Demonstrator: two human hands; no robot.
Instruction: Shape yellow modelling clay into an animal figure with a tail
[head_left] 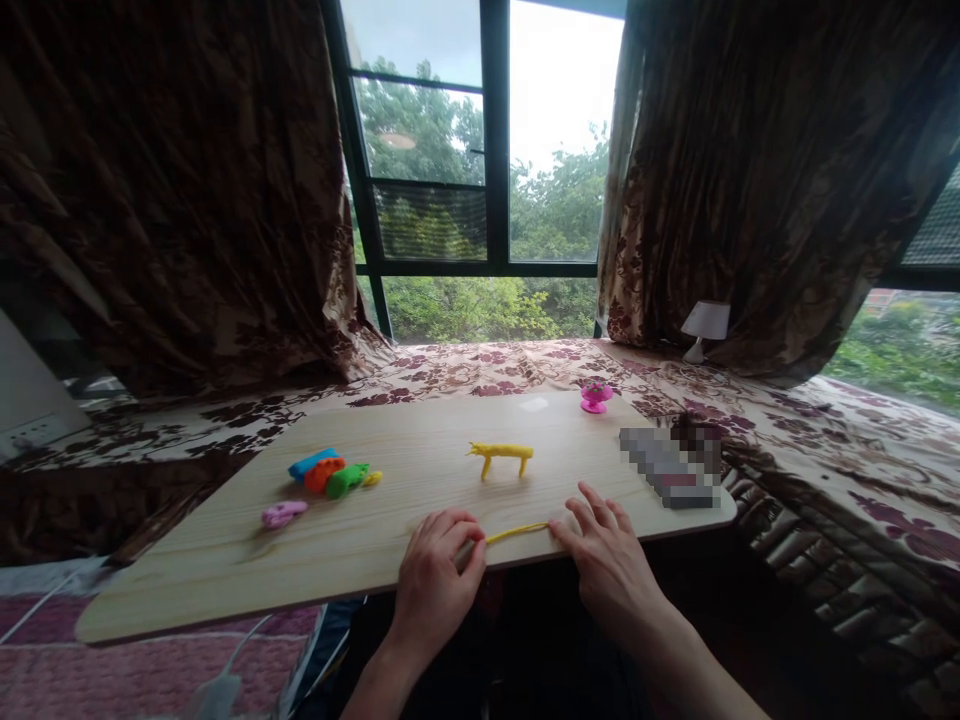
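A thin yellow strand of modelling clay (517, 532) lies near the front edge of the wooden board. At its left end, my left hand (439, 570) is closed in a pinch, thumb and forefinger together on the strand. My right hand (609, 553) is open, fingers spread, with the thumb side touching the strand's right end. Just beyond both hands stands a yellow clay animal figure (502, 455) with a long body, legs and small prongs at its left end.
Blue (313, 463), orange (325, 474), green (347, 481) and pink clay lumps (283, 513) lie on the left of the board (225, 560). A pink figure (597, 398) stands at the back right. A blurred-out grey object (667, 470) is at the right. A white lamp (706, 322) stands behind.
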